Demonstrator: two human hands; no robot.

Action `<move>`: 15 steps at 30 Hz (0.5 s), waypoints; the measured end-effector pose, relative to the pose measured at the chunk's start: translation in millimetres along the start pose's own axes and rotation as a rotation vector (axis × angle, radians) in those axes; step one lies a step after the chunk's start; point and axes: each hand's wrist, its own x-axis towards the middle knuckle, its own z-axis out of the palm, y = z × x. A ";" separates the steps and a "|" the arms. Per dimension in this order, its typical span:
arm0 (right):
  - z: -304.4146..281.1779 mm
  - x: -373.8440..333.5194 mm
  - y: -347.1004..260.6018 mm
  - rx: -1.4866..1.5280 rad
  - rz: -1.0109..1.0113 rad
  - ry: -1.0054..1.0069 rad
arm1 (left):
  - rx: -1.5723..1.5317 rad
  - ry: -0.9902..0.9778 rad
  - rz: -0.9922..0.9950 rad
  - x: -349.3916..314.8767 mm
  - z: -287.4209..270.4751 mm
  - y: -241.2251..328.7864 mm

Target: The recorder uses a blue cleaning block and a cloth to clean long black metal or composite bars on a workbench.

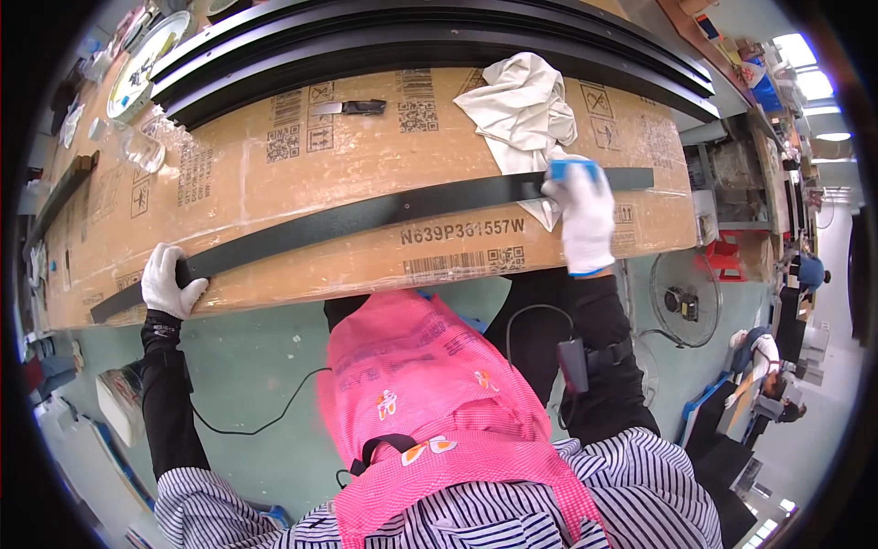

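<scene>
A long, dark, narrow strip [366, 216] lies slantwise along the near side of a large cardboard box. My left hand [167, 283], in a white glove, grips the strip close to its left end, fingers over it and thumb toward me. Toward the strip's right end, my white-gloved right hand [587, 224] is closed on a small blue pad [572, 170] pressed to the strip; this hand is slightly blurred. Just beyond the pad, a crumpled white cloth [526, 105] rests on the box, one corner showing on the near side of the strip.
Several long black rails [412, 41] lie across the far side of the cardboard box [302, 197]. A knife with a black handle [364, 107] lies before them. At the left are a clear bottle [144, 149] and a round tray [146, 69]. A fan [684, 300] stands at the right.
</scene>
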 end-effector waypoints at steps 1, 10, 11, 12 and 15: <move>25.4 -3.3 -21.3 -0.147 0.052 -0.056 | 0.018 -0.011 -0.016 -2.7 -1.2 -0.4; 122.9 -21.5 -27.7 -0.766 -0.357 -0.065 | 0.039 -0.046 -0.005 3.9 2.3 -4.3; 112.2 -17.1 -28.1 -0.787 -0.356 -0.065 | 0.037 -0.049 -0.006 2.2 2.5 -6.2; 96.7 -10.3 -27.9 -0.805 -0.354 -0.068 | 0.038 -0.045 0.000 0.4 -0.2 -7.3; 60.3 4.4 -23.4 -0.874 -0.245 0.038 | 0.039 -0.050 -0.004 0.8 -6.8 -7.6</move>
